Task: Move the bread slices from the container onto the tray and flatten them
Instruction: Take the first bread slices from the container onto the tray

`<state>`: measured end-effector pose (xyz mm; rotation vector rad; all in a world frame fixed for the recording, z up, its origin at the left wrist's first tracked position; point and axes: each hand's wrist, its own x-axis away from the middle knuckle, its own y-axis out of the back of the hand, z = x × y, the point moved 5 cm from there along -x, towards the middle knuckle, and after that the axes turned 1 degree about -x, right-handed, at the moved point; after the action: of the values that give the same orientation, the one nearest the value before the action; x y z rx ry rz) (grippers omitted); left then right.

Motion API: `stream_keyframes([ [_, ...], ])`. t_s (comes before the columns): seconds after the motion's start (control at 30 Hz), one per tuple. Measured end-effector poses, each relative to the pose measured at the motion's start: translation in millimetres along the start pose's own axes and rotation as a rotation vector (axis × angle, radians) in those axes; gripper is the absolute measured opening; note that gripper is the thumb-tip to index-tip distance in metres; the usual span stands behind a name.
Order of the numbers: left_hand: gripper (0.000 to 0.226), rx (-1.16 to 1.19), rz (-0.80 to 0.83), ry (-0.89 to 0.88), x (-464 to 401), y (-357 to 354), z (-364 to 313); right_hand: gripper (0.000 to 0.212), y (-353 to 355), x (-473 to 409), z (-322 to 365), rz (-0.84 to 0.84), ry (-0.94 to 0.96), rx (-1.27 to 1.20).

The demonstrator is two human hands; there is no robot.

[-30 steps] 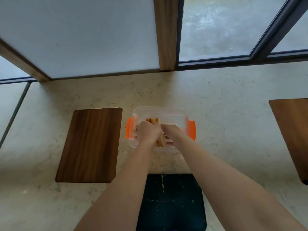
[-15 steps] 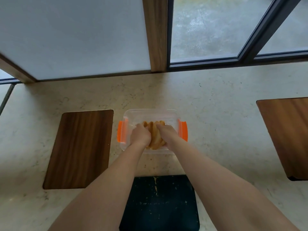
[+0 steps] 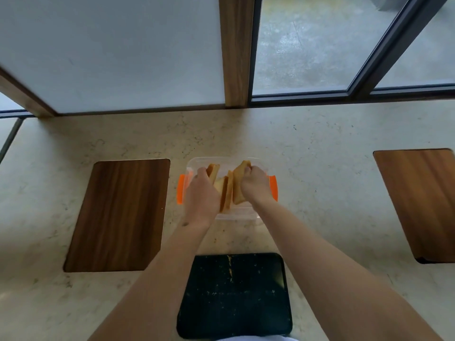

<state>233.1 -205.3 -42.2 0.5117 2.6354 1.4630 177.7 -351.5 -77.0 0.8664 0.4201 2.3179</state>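
Both of our hands are inside the clear rectangular plastic container with orange side clips (image 3: 272,190), which sits on the pale speckled stone bench (image 3: 320,173) in front of us. Our left hand (image 3: 200,195) is closed on golden-brown toasted bread slices (image 3: 227,193) at the container's left side, and our right hand (image 3: 253,184) grips another slice at the right, tilting it outward so the stack fans apart, with the middle slices standing on edge between our hands. Nearer to us lies the black rectangular tray flecked with crumbs (image 3: 234,296), holding no bread. One dark wooden board (image 3: 118,215) lies to the left of the container and another wooden board (image 3: 421,203) lies well apart on the right.
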Motion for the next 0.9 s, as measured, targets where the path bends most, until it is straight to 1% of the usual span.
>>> stream_keyframes([
  [0.07, 0.025, 0.131, -0.066, -0.053, 21, 21, 0, 0.034, 22, 21, 13, -0.085, 0.132, 0.003],
  [0.1, 0.02, 0.22, -0.098, -0.064, 34, 33, 0, 0.035, 34, 36, 17, -0.104, 0.179, -0.043],
  [0.17, 0.014, 0.432, -0.139, -0.03, 62, 54, 1, 0.035, 54, 68, 17, -0.088, 0.218, -0.237],
  [0.2, 0.016, 0.546, -0.125, 0.017, 74, 61, 2, 0.034, 63, 83, 11, -0.058, 0.189, -0.373],
  [0.23, 0.018, 0.666, -0.086, 0.083, 88, 64, 8, 0.033, 69, 97, 1, -0.022, 0.128, -0.527],
  [0.3, 0.027, 0.921, 0.041, 0.25, 114, 58, 29, 0.027, 73, 126, -27, 0.064, -0.068, -0.845],
  [0.33, 0.032, 1.028, 0.103, 0.348, 127, 50, 45, 0.021, 71, 140, -44, 0.118, -0.17, -0.931],
  [0.37, 0.037, 1.123, 0.154, 0.449, 137, 42, 60, 0.018, 66, 152, -62, 0.182, -0.251, -0.957],
  [0.4, 0.041, 1.201, 0.185, 0.552, 149, 33, 78, 0.021, 58, 166, -78, 0.254, -0.316, -0.96],
  [0.43, 0.043, 1.265, 0.203, 0.643, 161, 25, 95, 0.028, 48, 177, -95, 0.311, -0.371, -0.954],
  [0.47, 0.045, 1.301, 0.213, 0.721, 173, 16, 111, 0.033, 40, 187, -112, 0.333, -0.432, -0.937],
  [0.53, 0.05, 1.288, 0.222, 0.834, 198, 0, 138, 0.032, 25, 204, -146, 0.328, -0.549, -0.905],
  [0.57, 0.048, 1.264, 0.224, 0.867, 210, -7, 149, 0.03, 18, 211, -161, 0.319, -0.607, -0.894],
  [0.6, 0.044, 1.242, 0.226, 0.886, 222, -11, 159, 0.028, 11, 217, -174, 0.314, -0.653, -0.883],
  [0.67, 0.04, 1.204, 0.234, 0.889, 240, -16, 172, 0.022, -2, 223, -191, 0.314, -0.688, -0.84],
  [0.77, 0.044, 1.052, 0.244, 0.833, 247, -12, 183, 0.025, -16, 220, -194, 0.305, -0.612, -0.678],
  [0.8, 0.04, 1.003, 0.238, 0.812, 248, -9, 186, 0.023, -19, 217, -191, 0.299, -0.563, -0.593],
  [0.87, 0.027, 0.961, 0.226, 0.776, 248, -3, 190, 0.013, -23, 211, -180, 0.299, -0.444, -0.417],
  [0.9, 0.025, 0.948, 0.219, 0.767, 248, 1, 192, 0.01, -26, 207, -175, 0.315, -0.378, -0.332],
])
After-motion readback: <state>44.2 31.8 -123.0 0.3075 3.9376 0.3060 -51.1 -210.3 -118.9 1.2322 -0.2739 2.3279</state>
